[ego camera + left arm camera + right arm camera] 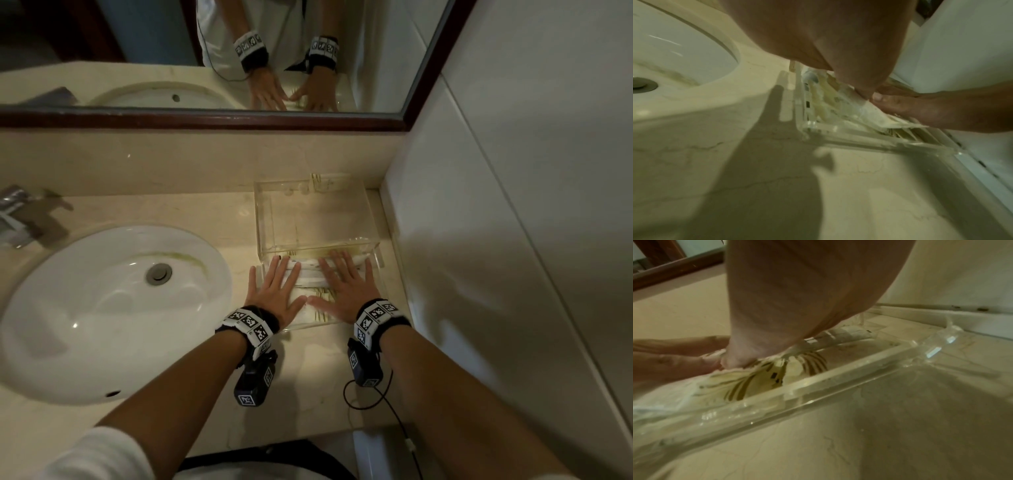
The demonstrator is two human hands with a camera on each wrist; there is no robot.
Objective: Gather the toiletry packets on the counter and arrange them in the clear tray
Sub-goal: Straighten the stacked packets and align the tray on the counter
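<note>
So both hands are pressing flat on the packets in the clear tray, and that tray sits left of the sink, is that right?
Not quite: the clear tray sits right of the sink, against the side wall, as the head view shows. The rest holds: the left hand and right hand press flat on the packets in it.

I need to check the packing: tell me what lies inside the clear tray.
White toiletry packets with gold stripes lie in the clear acrylic tray, pressed flat by left hand and right hand. The hands hide their count.

The packets (pixel 310 274) are white and cream with thin brown stripes. The tray (pixel 263 219) is clear. The surface (pixel 219 212) is veined beige, the sink (pixel 102 308) white, and the mirror frame (pixel 205 120) dark reddish-brown.
</note>
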